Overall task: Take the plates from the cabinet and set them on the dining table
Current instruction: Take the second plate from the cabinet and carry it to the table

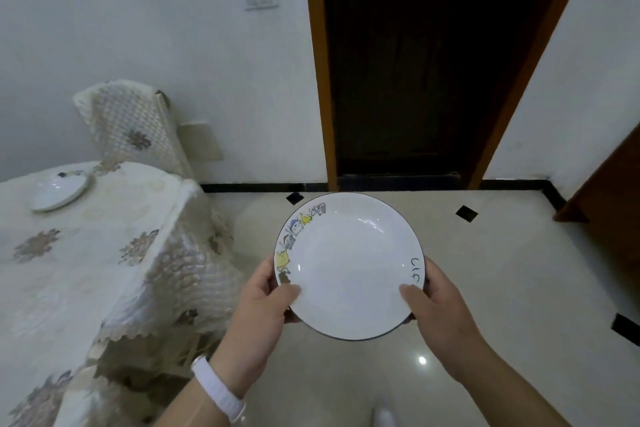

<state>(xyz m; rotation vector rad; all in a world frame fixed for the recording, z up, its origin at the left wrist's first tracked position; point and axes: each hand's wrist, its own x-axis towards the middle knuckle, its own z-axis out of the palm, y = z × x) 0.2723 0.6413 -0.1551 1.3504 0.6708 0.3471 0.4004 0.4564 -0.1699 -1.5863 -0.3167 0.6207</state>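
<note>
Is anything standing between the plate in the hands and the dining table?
Nothing visible does. The left hand and right hand hold the white round cartoon-rimmed plate over open floor; the cloth-covered dining table stands to its left.

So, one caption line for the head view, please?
Left hand and right hand hold a white plate above the floor, beside the cloth-covered table bearing another plate.

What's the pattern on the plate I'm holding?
White plate, thin dark edge, colourful cartoon figures along one side of the rim, black lettering opposite; head view.
</note>
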